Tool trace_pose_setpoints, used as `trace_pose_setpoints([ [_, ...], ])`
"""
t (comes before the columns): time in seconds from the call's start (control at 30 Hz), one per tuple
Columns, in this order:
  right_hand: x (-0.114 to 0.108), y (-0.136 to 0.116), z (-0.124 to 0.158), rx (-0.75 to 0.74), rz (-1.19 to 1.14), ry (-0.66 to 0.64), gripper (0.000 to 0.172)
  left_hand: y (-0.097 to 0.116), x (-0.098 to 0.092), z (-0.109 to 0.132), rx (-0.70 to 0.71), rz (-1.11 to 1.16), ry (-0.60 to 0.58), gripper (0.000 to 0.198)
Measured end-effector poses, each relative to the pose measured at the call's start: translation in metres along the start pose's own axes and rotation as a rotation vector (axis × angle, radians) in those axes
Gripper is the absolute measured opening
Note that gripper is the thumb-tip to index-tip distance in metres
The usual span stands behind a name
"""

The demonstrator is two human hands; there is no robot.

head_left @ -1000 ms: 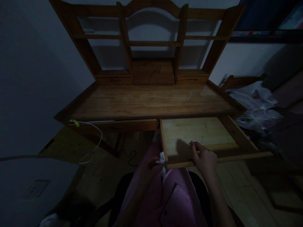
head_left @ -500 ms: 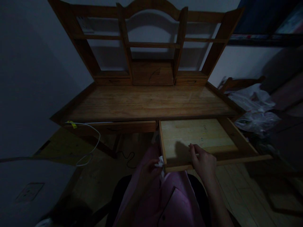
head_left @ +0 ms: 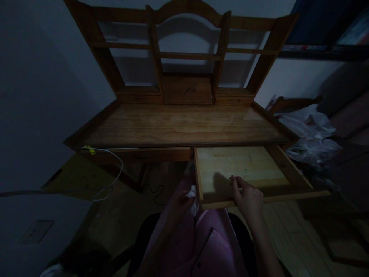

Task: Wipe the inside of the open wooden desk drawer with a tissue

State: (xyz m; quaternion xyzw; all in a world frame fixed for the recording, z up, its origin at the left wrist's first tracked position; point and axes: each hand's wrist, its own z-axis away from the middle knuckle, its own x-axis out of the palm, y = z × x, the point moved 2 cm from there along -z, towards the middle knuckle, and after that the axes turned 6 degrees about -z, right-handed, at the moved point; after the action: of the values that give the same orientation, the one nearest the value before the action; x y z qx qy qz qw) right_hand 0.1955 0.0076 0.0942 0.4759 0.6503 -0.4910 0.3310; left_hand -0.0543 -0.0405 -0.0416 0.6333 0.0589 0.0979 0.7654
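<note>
A pulled-out wooden drawer extends from the right side of the desk, its pale bottom bare apart from a few small dark marks. My right hand is closed over the drawer's front panel, fingers curled above the inside. Beside the drawer's left side, my left hand pinches a crumpled white tissue or cloth, part of which hangs below the fingers. The dim light hides some of the left fingers.
The wooden desk carries a shelf unit at its back. A white cable with a yellow tag hangs at the left, near a closed drawer. Plastic bags sit on a chair at the right.
My left hand and the white tissue or cloth have shifted slightly left and up along the drawer's outer side. The right hand and the drawer stay in place.
</note>
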Motion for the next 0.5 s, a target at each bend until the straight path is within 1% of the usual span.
trace_pose_setpoints([
  [0.1, 0.0, 0.0, 0.0, -0.009, -0.014, 0.004, 0.036, 0.015, 0.004, 0.004, -0.036, 0.043, -0.097, 0.04],
  [0.17, 0.001, 0.001, 0.001, -0.017, -0.03, 0.013, 0.036, 0.022, 0.007, 0.007, -0.058, 0.054, -0.127, 0.039],
  [0.27, 0.002, 0.001, 0.0, -0.027, -0.038, 0.032, 0.039, 0.021, 0.008, 0.004, -0.058, 0.047, -0.086, 0.039],
  [0.4, 0.001, 0.0, 0.0, -0.029, -0.037, 0.05, 0.04, 0.012, 0.011, -0.01, 0.071, -0.033, -0.007, 0.031],
  [0.5, 0.001, -0.001, 0.0, -0.015, -0.04, 0.038, 0.039, 0.018, 0.016, -0.027, 0.127, -0.053, 0.035, 0.027],
])
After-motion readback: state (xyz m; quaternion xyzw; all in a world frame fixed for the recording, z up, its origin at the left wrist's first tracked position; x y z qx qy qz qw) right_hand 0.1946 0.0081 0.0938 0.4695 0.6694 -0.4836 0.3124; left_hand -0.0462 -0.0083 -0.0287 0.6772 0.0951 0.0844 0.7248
